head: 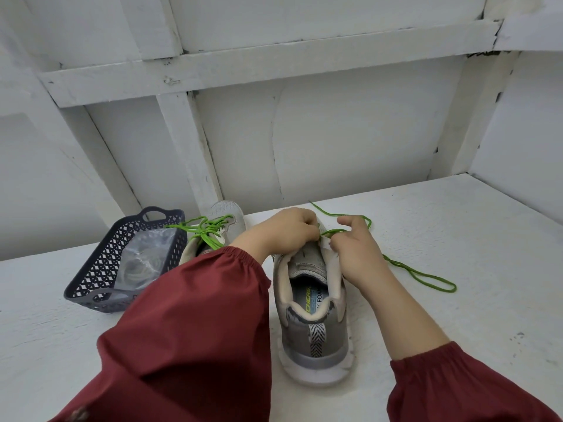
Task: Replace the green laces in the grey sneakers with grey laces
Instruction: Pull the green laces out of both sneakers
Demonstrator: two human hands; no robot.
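A grey sneaker point(313, 327) stands in front of me, heel toward me, on the white table point(457, 239). My left hand point(283, 231) grips its tongue and upper from the left. My right hand point(356, 251) pinches the green lace point(426, 277) at the eyelets; the lace's loose length trails right across the table. A second grey sneaker point(224, 214) lies behind my left arm, its green lace point(204, 231) tied in a bow. Grey laces in a clear bag point(143, 260) lie in the dark basket.
The dark lattice basket point(91, 269) sits at the left of the table. A white framed wall point(274, 132) rises right behind the table. My dark red sleeves point(189, 336) cover the near part of the table.
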